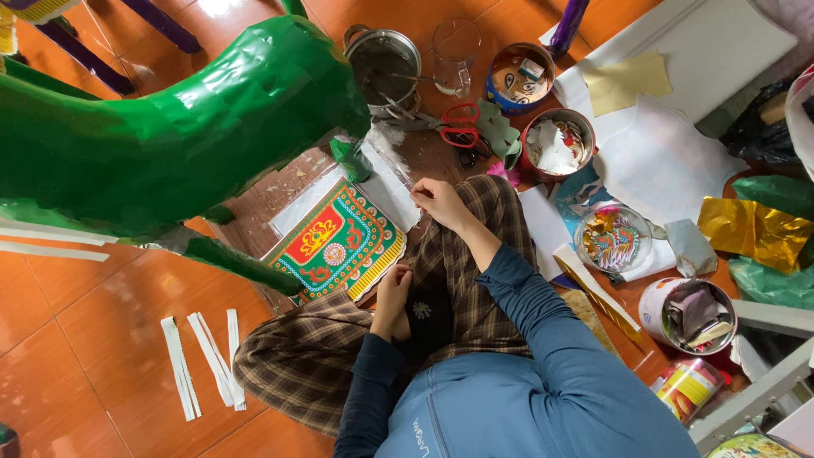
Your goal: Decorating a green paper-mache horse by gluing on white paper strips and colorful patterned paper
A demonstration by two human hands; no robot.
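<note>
The biggest thing in the view is a green paper animal figure [170, 127], shiny and wrinkled, which fills the upper left part and stands with its thin green leg [242, 265] going down over the orange tiled floor [76, 339]. The body of this figure hangs over the work place and hides part of the floor behind it. The person sits on the floor with crossed legs in checked trousers [314, 348] and a blue top. To the right lies a large white sheet [712, 51] with a pale yellow paper piece [623, 80] on it, and near them crumpled gold foil [750, 229]. In front of the knees lies a decorated paper panel [339, 246], green and red with a yellow fringe edge, flat on the floor just beside the green leg. Behind it stand a metal pot [383, 64], a clear glass [455, 51] and several round tins [519, 78] with paper scraps, and red scissors [460, 127] lie between them. White paper strips [203, 360] lie apart on the floor at the left. The right hand [439, 202] is raised above the knee, fingers pinched together on a thin white paper strip [392, 157], which runs up and left from the fingers, over the white sheet beside the panel. The left hand [394, 293] rests closed on the lap, touching the trousers; whether it grips something I cannot tell.
</note>
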